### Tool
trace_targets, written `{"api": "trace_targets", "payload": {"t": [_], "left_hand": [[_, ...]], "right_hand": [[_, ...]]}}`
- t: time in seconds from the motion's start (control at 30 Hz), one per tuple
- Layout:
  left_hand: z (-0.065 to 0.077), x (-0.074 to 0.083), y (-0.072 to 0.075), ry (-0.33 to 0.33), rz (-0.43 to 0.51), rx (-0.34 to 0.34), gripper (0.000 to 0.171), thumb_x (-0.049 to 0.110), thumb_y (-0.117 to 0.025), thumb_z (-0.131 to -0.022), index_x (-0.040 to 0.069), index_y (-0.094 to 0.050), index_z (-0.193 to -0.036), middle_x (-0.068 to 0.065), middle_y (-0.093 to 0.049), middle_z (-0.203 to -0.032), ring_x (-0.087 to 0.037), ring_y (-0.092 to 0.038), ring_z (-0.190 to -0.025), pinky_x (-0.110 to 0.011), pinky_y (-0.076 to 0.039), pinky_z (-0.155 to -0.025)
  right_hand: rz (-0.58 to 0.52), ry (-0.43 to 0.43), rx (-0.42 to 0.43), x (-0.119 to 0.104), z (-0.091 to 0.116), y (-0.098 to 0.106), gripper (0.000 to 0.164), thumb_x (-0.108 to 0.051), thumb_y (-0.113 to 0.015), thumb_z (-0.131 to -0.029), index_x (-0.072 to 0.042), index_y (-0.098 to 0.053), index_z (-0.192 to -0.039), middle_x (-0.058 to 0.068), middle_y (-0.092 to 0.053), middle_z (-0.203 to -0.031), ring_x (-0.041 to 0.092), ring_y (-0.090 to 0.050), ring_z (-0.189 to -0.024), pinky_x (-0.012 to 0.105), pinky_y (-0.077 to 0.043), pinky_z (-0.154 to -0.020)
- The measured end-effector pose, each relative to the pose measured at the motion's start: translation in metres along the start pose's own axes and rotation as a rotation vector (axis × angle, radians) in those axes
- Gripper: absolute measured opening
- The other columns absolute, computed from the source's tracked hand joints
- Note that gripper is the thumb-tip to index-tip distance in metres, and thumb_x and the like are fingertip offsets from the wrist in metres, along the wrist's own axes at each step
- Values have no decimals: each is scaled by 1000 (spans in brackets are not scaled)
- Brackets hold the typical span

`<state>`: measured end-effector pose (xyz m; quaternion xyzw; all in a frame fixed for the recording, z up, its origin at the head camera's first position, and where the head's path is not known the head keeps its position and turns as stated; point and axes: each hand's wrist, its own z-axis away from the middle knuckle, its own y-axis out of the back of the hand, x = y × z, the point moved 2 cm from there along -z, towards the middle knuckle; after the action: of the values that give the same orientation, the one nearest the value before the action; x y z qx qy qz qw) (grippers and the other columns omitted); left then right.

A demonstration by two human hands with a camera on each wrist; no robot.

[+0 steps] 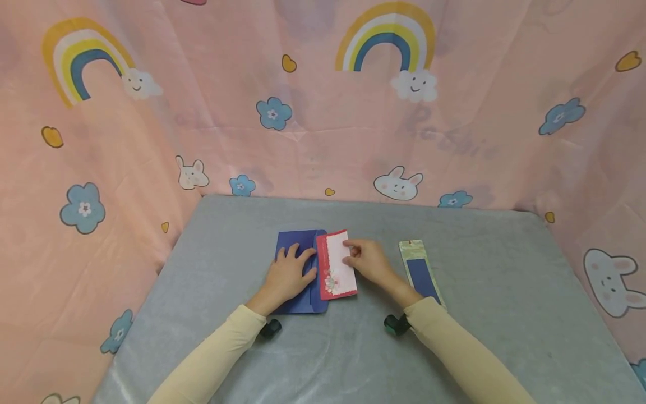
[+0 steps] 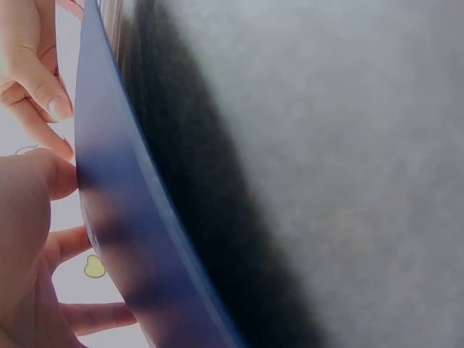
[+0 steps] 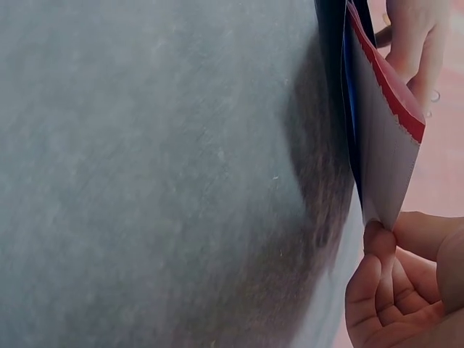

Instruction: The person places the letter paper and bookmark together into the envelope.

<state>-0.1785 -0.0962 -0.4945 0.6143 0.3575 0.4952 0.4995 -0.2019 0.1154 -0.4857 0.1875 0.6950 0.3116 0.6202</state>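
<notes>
Presently: card (image 1: 339,266) overlaps envelope (image 1: 295,304)

Head view: left hand (image 1: 289,275) lies spread on the envelope; right hand (image 1: 370,261) pinches the card's right edge. Left wrist view: left hand touches the envelope. Right wrist view: thumb and finger grip the card.

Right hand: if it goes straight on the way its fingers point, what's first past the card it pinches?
Past the card, the right hand would likely meet the blue envelope, then the left hand on it. Height is unclear; it might pass over.
</notes>
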Motion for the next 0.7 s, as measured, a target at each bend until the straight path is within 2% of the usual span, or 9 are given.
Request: {"api": "trace_targets", "payload": {"t": [0.43, 0.7], "left_hand": [[1, 2, 2, 9, -18, -20, 55, 49, -57, -88, 32, -45, -138, -18, -44, -144, -52, -39, -130, -63, -41, -96], [0, 2, 2, 15, -19, -24, 56, 50, -58, -86, 31, -45, -138, -18, -43, -144, -52, -39, -130, -63, -42, -96]], "right_hand": [[7, -11, -13, -3, -2, -6, 41, -15, -73, -81, -7, -65, -120, 3, -57, -71, 11, -48, -58, 21, -38, -53], [-18, -5, -6, -8, -2, -12, 37, -11, -71, -81, -4, -66, -117, 5, -59, -73, 10, -47, -57, 20, -38, -52]]}}
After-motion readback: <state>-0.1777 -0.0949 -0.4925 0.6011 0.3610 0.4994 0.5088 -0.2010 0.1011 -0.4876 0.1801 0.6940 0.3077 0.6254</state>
